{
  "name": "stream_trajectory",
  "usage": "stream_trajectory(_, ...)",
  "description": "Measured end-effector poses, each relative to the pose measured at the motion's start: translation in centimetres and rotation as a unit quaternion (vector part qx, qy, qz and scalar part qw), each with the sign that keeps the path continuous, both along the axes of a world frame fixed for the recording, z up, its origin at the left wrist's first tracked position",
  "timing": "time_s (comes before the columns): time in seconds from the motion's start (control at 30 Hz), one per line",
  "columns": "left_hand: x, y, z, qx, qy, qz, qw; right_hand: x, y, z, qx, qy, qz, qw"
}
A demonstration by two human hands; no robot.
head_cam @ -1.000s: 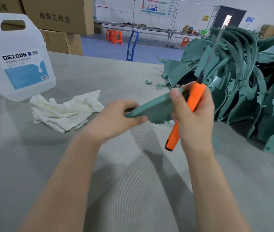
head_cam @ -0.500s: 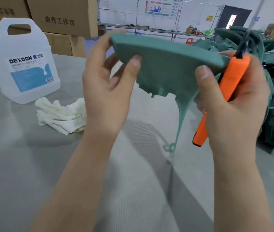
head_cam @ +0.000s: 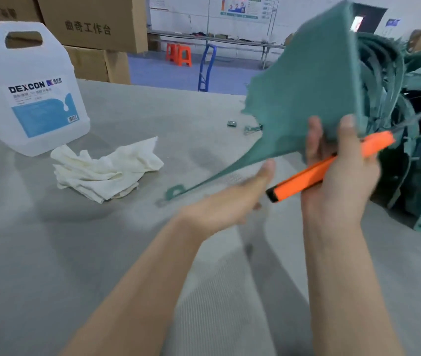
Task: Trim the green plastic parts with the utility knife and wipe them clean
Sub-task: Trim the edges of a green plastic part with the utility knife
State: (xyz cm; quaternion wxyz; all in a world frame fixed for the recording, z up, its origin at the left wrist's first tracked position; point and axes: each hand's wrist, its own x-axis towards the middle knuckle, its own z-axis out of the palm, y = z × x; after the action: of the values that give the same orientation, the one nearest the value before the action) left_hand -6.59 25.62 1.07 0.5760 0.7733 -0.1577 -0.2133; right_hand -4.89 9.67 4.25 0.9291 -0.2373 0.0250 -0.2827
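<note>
My right hand holds the orange utility knife in its palm and also pinches the lower edge of a green plastic part between thumb and fingers. The part stands upright in the air, and its long thin tail runs down left to the table. My left hand lies flat and blurred under that tail, fingers straight, gripping nothing. A crumpled white cloth lies on the grey table left of the hands.
A white DEXCON jug stands at the back left, with cardboard boxes behind it. A big pile of green plastic parts fills the right side. Small trimmed scraps lie near the pile.
The left hand has let go of the green part and dropped below it. The right hand has swung the part upright, and the knife now lies flatter, pointing right.
</note>
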Motion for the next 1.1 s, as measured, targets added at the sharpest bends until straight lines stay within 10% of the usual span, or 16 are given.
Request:
stream_trajectory(0.23, 3.3, 1.1, -1.1, -0.375, 0.077, 0.275, 0.882, -0.1, 5.4, -3.7, -0.173, 0.241, 0.19, 0.936)
stream_trajectory(0.43, 3.7, 2.1, -2.0, -0.478, 0.163, 0.294, 0.811, -0.7, 8.3, -5.2, -0.369, 0.186, 0.272, 0.869)
stream_trajectory(0.6, 3.6, 2.5, -1.6, -0.533, 0.214, 0.335, 0.747, -0.1, 6.4, -5.2, -0.474, 0.217, 0.137, 0.842)
stream_trajectory(1.1, 3.1, 3.2, -0.8, -0.543, 0.287, 0.25, 0.748, 0.4, 4.8, -6.3, -0.612, 0.215, -0.141, 0.748)
